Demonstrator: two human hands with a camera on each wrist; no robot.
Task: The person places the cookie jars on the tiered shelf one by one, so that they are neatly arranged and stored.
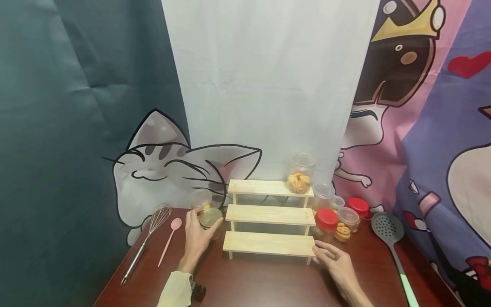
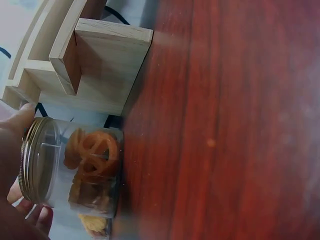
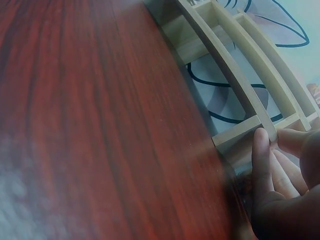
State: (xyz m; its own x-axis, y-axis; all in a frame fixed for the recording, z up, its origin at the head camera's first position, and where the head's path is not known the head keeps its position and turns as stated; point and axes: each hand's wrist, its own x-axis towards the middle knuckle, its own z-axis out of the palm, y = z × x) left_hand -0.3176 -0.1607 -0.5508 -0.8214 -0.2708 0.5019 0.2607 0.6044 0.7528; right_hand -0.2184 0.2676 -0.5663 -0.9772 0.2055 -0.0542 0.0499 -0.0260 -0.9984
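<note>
My left hand [image 1: 196,238] curls round the gold screw lid [image 2: 32,160] of a clear jar [image 2: 57,165]. Ring-shaped brown cookies [image 2: 97,152] show through its wall, and its base is at the tabletop. The jar is just left of a three-step wooden shelf rack [image 1: 268,244]. At the rack's other side, my right hand [image 1: 337,263] pinches the right end of the lowest board between thumb and fingers. Behind the left hand, another clear jar [image 1: 201,197] is partly hidden.
A jar of cookies [image 1: 300,181] stands on the top step's right end. Several jars, some with red lids [image 1: 327,218], crowd right of the rack. A whisk [image 1: 147,238] and pink spoon [image 1: 170,241] lie left; a slotted grey skimmer [image 1: 387,228] lies right. Printed cloth hangs behind.
</note>
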